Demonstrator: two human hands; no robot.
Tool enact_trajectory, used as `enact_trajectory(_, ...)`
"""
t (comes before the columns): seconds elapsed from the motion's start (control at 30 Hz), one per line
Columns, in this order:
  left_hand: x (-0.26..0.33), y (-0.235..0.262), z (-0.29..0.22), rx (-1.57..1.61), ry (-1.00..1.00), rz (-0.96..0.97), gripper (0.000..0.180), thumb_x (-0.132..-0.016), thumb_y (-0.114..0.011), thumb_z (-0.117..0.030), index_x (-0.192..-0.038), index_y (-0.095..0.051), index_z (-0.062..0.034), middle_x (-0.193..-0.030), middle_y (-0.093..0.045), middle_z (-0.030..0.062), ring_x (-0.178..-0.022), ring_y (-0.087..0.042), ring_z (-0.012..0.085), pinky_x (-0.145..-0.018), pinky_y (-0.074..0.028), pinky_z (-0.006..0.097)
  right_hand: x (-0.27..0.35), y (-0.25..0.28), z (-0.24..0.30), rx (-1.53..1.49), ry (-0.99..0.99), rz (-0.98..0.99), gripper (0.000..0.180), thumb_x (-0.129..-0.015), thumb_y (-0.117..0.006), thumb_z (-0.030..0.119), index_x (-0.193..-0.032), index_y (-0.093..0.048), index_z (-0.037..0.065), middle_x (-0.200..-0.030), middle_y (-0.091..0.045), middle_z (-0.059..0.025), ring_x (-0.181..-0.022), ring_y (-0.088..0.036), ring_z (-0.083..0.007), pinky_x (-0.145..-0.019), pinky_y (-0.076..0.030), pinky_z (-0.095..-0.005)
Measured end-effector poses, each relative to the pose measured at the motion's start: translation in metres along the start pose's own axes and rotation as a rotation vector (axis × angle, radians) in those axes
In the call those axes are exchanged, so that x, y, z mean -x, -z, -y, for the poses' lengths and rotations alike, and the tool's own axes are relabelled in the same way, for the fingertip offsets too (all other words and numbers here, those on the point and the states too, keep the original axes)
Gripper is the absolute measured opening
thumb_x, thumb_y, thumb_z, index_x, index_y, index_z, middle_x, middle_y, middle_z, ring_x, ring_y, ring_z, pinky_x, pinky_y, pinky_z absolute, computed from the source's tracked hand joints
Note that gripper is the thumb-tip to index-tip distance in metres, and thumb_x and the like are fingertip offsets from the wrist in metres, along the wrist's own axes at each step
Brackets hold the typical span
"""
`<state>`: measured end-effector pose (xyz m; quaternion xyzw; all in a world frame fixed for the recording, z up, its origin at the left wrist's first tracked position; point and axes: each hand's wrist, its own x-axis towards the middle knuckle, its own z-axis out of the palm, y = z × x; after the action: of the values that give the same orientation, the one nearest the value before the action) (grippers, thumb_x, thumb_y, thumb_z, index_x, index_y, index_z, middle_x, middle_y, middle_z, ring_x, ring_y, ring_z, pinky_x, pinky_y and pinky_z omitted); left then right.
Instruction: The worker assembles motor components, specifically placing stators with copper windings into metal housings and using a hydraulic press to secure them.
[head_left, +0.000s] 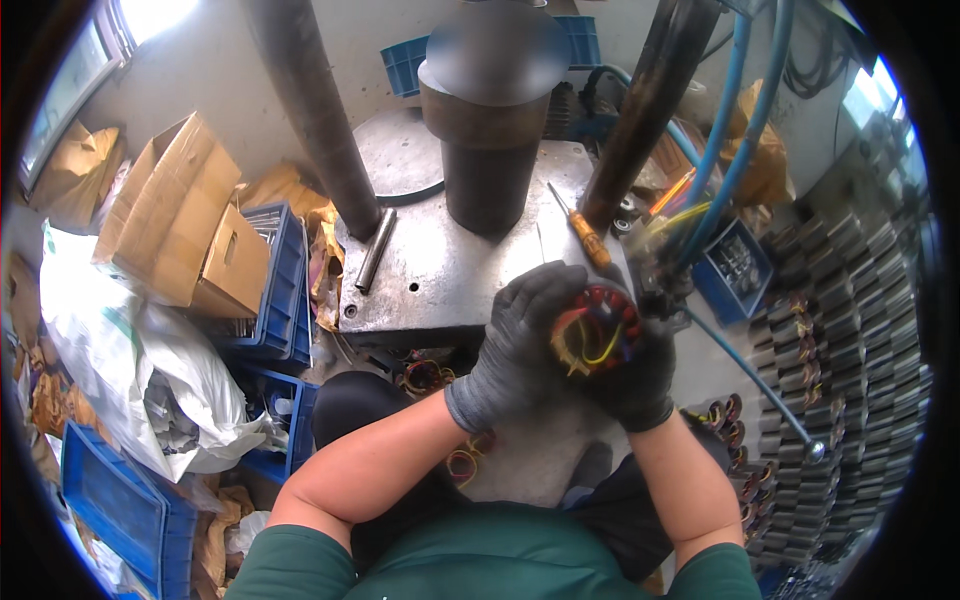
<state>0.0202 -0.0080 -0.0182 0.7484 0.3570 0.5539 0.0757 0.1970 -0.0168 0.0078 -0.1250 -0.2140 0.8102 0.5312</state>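
Between my two grey-gloved hands is a motor stator with red-wrapped coil ends and loose yellow and dark lead wires (597,332), its wound end turned up toward me. My left hand (518,335) wraps its left side, fingers over the far edge. Around its right and lower side is my right hand (643,375), partly hidden and in shadow. Both hands are just off the near right edge of a steel press table (450,300). A screwdriver with an amber handle (588,238) lies on that table beyond my hands. Farther left on it rests a short metal tube (376,250).
A thick press ram (485,180) stands mid-table between two steel columns (320,120). Stacked stators (830,400) fill the right side, near a blue parts bin (735,270) and a ball-ended lever (760,390). Cardboard boxes (170,220) and blue crates (130,510) crowd the left.
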Motion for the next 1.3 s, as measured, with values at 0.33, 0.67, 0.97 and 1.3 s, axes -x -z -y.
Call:
enact_trajectory(0.33,0.001,0.007,-0.001,0.0,0.051,-0.008,0.102,-0.065,-0.097,-0.014,-0.15,-0.041,-0.0064,-0.135,-0.049,0.0179,-0.123,-0.058,0.0307,-0.104,-0.052,0.04,-0.003,0.02,0.022,0.564,0.183,-0.064,0.044,-0.092,-0.072,0.02,-0.131,-0.064,0.0,-0.119,-0.071,-0.0101,-0.11,-0.066,-0.0186,-0.1,-0.052,-0.0354)
enact_trajectory(0.67,0.017,-0.001,0.006,0.391,0.279,0.08,0.113,-0.07,-0.096,-0.01,-0.156,-0.023,-0.0041,-0.138,-0.053,0.0185,-0.126,-0.06,0.026,-0.108,-0.051,0.041,0.001,0.001,0.027,0.738,0.175,-0.076,0.035,-0.09,-0.074,0.015,-0.121,-0.068,-0.001,-0.109,-0.072,-0.0054,-0.099,-0.067,-0.0123,-0.09,-0.055,-0.0295)
enact_trajectory(0.97,0.006,0.008,0.008,0.072,0.134,0.081,0.114,-0.064,-0.1,-0.015,-0.153,-0.03,-0.0027,-0.13,-0.06,0.0151,-0.116,-0.066,0.0243,-0.102,-0.055,0.038,-0.001,0.008,0.022,0.631,0.154,-0.058,0.037,-0.091,-0.073,0.016,-0.123,-0.067,-0.003,-0.109,-0.072,-0.0082,-0.1,-0.068,-0.0151,-0.091,-0.056,-0.0314)
enact_trajectory(1.3,0.001,0.015,0.004,0.06,0.079,0.015,0.114,-0.061,-0.102,-0.025,-0.151,-0.035,-0.0038,-0.136,-0.052,0.0165,-0.124,-0.06,0.028,-0.106,-0.051,0.04,-0.003,0.005,0.025,0.772,0.158,-0.06,0.044,-0.092,-0.074,0.021,-0.128,-0.066,-0.003,-0.115,-0.072,-0.009,-0.105,-0.067,-0.0156,-0.095,-0.054,-0.0325)
